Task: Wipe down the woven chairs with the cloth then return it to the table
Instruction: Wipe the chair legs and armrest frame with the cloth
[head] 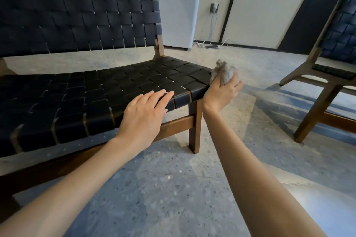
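Seemingly mid-task, the right hand [221, 92] grips the bunched grey cloth [223, 74] against the near woven chair's [115, 86] seat edge, the left hand [144, 109] rests flat-fingered there, and the second woven chair [335, 44] and the unseen table probably remain.

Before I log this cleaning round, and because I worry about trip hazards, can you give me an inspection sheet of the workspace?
Surface: speckled grey floor; no table in view.
Job's things: near woven chair, black straps on a wooden frame; second woven chair at right, partly out of frame; grey cloth bunched at the near seat's right edge.
Clutter: phone on the floor by the wall.
Hands: left hand flat on the seat's front edge, fingers straight; right hand grips the cloth.
Cables: white cable looped on the floor beside the phone; another hangs from a wall plug.
Surroundings: white appliance behind the near chair; pale wall panels.
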The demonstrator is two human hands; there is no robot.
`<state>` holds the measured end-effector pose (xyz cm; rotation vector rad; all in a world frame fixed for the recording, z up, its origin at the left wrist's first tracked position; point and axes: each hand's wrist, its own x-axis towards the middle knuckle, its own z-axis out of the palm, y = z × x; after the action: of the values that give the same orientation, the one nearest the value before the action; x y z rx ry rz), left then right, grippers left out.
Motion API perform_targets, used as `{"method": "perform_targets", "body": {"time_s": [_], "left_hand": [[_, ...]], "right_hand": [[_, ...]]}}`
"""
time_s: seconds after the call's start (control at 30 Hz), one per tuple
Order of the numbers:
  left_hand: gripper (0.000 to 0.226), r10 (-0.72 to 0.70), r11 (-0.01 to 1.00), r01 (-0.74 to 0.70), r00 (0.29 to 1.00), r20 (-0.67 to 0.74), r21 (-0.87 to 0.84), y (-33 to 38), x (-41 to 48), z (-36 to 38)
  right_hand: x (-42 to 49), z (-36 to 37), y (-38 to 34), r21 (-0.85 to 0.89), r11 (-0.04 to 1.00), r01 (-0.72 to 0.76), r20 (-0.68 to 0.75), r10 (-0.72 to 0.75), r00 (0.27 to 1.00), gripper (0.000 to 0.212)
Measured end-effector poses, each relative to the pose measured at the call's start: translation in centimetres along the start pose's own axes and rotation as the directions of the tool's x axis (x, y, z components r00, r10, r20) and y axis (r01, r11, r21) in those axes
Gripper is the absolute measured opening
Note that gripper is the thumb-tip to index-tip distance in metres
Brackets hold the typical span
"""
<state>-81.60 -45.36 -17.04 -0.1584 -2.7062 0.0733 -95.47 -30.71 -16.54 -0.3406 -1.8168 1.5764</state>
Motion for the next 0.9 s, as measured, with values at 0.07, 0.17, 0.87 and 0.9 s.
{"method": "perform_targets", "body": {"time_s": [0.07, 0.17, 0.87, 0.9], "left_hand": [[0.052, 0.006, 1.000, -0.006, 1.000, 0.005, 0.020, 0.0, 0.0, 0.0], [0.053, 0.017, 0.999, -0.018, 1.000, 0.012, 0.030, 0.0, 0.1, 0.0], [0.058, -0.272, 0.367, 0.498, 0.865, 0.421, -0.785, -1.8, -13.8, 1.1], [0.060, -0.310, 0.233, 0.537, 0.831, 0.461, -0.811, -2.2, -14.8, 1.5]], "right_hand": [[-0.5, -0.9, 0.9, -0.052, 0.989, 0.137, 0.112, -0.131, 0.985, 0.036], [-0.6, -2.3, 1.5, -0.075, 0.959, 0.272, 0.211, -0.252, 0.944, 0.041], [-17.1, -9.7, 1.6, 0.087, 0.975, 0.204, 0.920, -0.157, 0.360, 0.013], [-18.2, -9.3, 1.7, 0.081, 0.978, 0.194, 0.934, -0.142, 0.327, 0.011]]}}
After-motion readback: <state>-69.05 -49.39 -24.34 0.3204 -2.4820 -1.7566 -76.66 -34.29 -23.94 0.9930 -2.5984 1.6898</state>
